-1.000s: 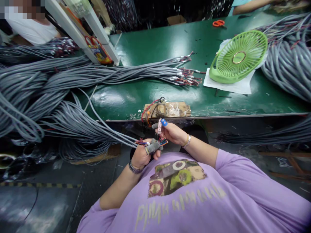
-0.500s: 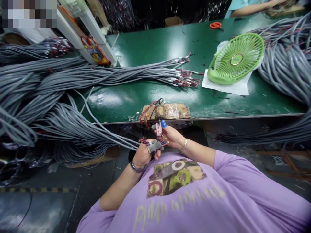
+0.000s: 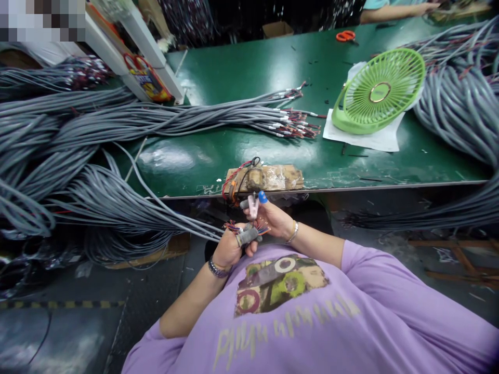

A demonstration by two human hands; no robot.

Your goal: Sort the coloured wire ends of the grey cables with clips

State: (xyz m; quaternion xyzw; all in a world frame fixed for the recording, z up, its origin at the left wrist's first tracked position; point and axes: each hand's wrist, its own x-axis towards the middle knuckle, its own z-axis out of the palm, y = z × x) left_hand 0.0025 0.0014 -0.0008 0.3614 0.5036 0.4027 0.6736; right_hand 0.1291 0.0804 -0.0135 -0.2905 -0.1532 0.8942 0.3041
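My left hand is closed around several grey cables near their stripped ends, its thumb wrapped in a grey cover. Thin coloured wires fan out past that thumb, towards my right hand. My right hand pinches a small pale pink clip-like tool just above the wires. A blue cover sits on its thumb, and a grey one on another finger. Whether the tool touches a wire cannot be made out. Right behind it, a wooden block with red and black leads lies at the table edge.
A bundle of grey cables stretches across the green table. A green fan stands on white paper at right, with orange scissors behind. More cables hang over the right side. A white post rises at left. A co-worker's arm shows at far right.
The pink tool has tilted and shifted slightly left in my right hand. My left hand keeps its grip on the cables. The whole view has shifted a little.
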